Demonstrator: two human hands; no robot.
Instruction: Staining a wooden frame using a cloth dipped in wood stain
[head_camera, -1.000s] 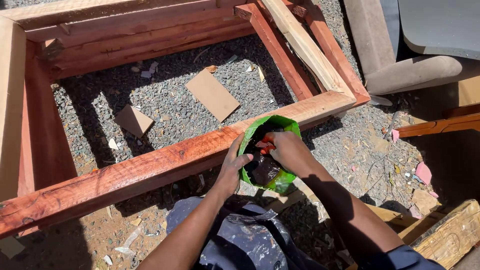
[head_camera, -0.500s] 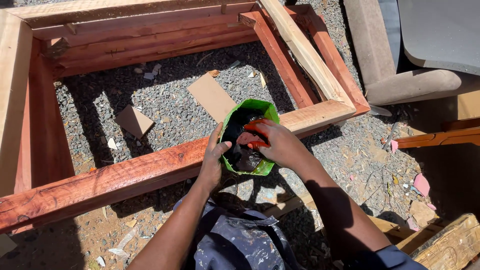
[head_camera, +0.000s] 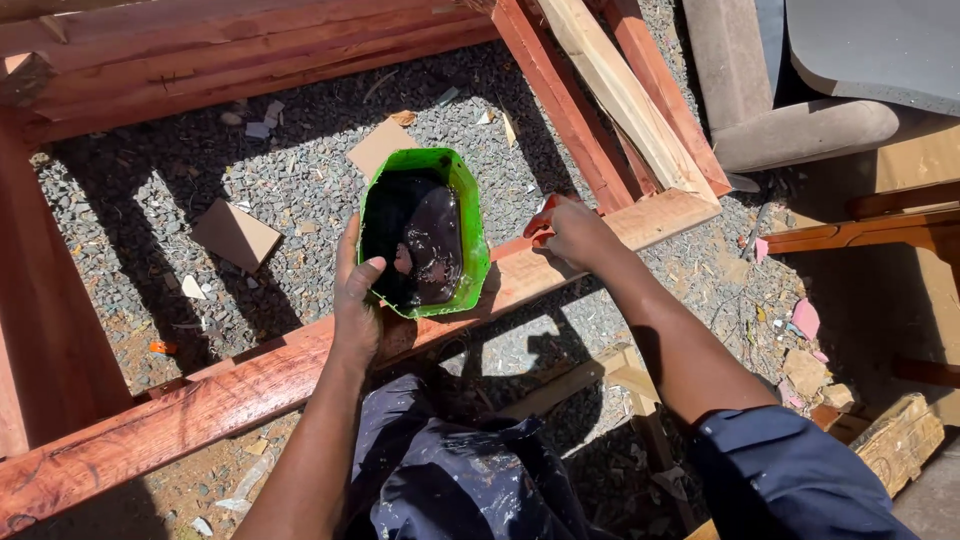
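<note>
My left hand (head_camera: 358, 298) grips the near left rim of a green plastic container (head_camera: 468, 222) holding dark liquid, with the thumb hooked inside. The container is tilted over a reddish wooden frame rail (head_camera: 200, 400) that runs from lower left to upper right. My right hand (head_camera: 575, 232) sits to the right of the container, closed on a small red cloth or pad pressed on the same rail. Both forearms reach out over my dark blue trousers.
Grey gravel (head_camera: 150, 170) lies inside the frame, with cardboard scraps (head_camera: 235, 233) and small debris. A pale plank (head_camera: 620, 95) leans across the frame's right side. A grey upholstered chair (head_camera: 810, 120) and more wooden parts (head_camera: 860, 225) stand at the right.
The green container has moved up and left across the rail, held by my left hand. My right hand has come out of it and gone right, onto the rail.
</note>
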